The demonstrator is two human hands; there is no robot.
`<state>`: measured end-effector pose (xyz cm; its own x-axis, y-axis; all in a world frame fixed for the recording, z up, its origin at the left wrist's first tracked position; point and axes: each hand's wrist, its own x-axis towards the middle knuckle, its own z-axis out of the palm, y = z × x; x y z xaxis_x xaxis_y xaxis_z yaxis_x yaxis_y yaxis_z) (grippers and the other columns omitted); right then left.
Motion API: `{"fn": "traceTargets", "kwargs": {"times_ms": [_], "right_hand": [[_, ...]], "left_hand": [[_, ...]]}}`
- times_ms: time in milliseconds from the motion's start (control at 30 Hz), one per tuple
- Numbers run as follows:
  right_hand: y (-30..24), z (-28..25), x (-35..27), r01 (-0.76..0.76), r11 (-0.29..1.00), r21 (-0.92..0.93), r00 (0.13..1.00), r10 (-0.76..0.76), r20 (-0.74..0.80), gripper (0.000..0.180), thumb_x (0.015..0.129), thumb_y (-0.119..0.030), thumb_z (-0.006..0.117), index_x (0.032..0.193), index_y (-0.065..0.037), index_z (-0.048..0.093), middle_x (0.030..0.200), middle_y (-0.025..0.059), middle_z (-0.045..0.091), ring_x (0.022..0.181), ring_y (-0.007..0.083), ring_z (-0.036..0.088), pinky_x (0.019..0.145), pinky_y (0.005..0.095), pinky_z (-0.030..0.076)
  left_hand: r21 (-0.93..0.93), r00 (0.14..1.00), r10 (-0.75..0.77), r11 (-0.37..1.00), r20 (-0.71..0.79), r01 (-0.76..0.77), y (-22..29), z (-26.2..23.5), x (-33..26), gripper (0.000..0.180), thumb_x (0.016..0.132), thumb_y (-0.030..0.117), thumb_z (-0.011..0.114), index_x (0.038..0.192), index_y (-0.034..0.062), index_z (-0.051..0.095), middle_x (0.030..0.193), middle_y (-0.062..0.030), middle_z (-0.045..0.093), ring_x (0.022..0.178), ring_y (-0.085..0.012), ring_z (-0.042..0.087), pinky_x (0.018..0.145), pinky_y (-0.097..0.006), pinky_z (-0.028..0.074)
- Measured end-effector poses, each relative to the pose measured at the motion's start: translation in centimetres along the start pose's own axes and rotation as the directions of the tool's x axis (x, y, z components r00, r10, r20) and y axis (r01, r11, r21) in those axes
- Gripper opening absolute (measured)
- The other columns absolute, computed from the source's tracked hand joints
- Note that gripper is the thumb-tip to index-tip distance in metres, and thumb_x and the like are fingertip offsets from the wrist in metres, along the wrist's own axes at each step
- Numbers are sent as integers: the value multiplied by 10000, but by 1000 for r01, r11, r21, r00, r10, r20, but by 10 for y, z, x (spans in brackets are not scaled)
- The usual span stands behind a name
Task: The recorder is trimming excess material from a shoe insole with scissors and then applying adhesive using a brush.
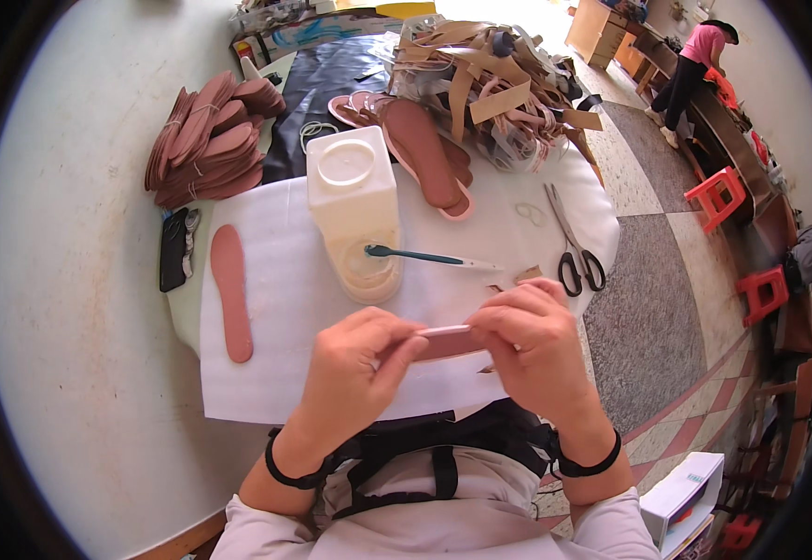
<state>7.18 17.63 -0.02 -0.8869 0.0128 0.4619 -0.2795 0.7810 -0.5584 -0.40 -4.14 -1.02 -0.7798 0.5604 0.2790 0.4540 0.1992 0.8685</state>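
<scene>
Reddish-brown sheet material, pale along its upper edge, makes up the sole piece (451,345) that we hold crosswise between our two hands, raised over the near side of the worktop (182,322) and its white sheet (280,392). We judge it light, and springy rather than rigid, so it should bend under modest pressure and not break easily. Its face looks matt, and we would not expect it to slip; whether it is tacky, we cannot tell. We would take it by both ends, thumb on one face and fingertips on the other, leaving the middle free.

Our left grip (359,350) is closed to a narrow pinch on the left end, thumb below and forefinger at the pale edge. Our right grip (532,329) is pinched just as narrowly on the right end, fingers curled over it and hiding its tip. Nothing else is in either one.

Beyond our hands, we have a brush (429,257) lying across the opening of a pale container (353,201), scissors (574,245) to the right, and a loose sole (230,294) flat on the left.
</scene>
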Motion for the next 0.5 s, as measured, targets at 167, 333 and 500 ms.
{"fn": "traceTargets", "kwargs": {"times_ms": [167,333,500], "right_hand": [[-4,-10,1,-87,991,103,996,88,-4,53,844,-20,750,866,-68,753,844,66,719,800,257,671,906,390,444],[-6,-4,-1,-118,979,169,993,113,39,74,837,-9,742,881,-67,754,855,67,721,808,264,676,917,392,441],[-10,2,2,-88,978,189,996,86,17,81,835,-9,737,885,-70,753,861,60,722,817,260,677,922,398,440]], "left_hand": [[-363,991,-99,930,-88,61,-15,6,-7,119,1025,28,650,1064,-42,738,982,-81,738,857,-113,659,757,-259,523],[-392,986,-137,916,-99,88,-4,9,-5,128,1066,61,600,1032,-26,687,978,-50,694,866,-94,616,799,-245,495],[-264,984,-66,964,-163,21,-2,9,-4,89,1054,65,618,1000,2,651,886,-47,628,792,-126,575,745,-256,473]]}}
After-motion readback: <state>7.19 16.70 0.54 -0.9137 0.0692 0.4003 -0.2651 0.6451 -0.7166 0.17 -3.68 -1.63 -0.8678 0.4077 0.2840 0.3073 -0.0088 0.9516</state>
